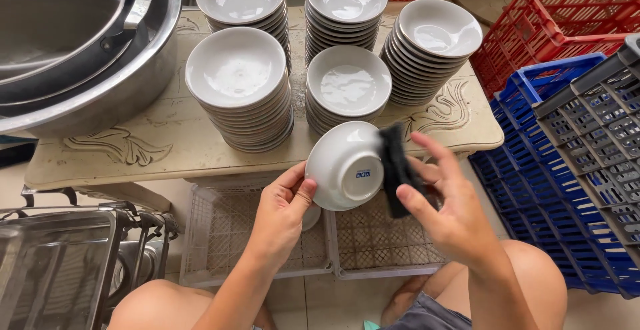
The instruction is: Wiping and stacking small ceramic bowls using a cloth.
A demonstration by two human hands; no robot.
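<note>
at centre frame, just below the table edge, we see the left hand (283, 213) gripping a white bowl (343, 165) by its rim at about 7 o'clock, thumb and fingertips pinched on the edge, the bowl tipped so that its underside and foot ring face us. the right hand (443, 203) is closed on a dark scrubbing pad (397, 170), pressed to the bowl's rim at 3 o'clock.

risk, as we judge it: the bowl hangs in the air on a narrow pinch at one point of the rim; if the glaze is wet, sideways pressure from the pad could twist it loose, and it would drop toward the pale plastic crates (267, 237) below. an elbow lifted toward 12 o'clock could also nudge the nearest stack of bowls (240, 90), which stands close to the table's near edge.

materials: the bowls are smooth, glossy glazed ware, round and shallow; the pad looks coarse, matte and floppy. the table (133, 150) has a worn cream top with carved scrolls. at 10 o'clock lie large steel basins (87, 50), brushed and reflective. at 2 to 4 o'clock stand latticed crates, red (560, 17), blue (533, 190) and grey (600, 123).
</note>
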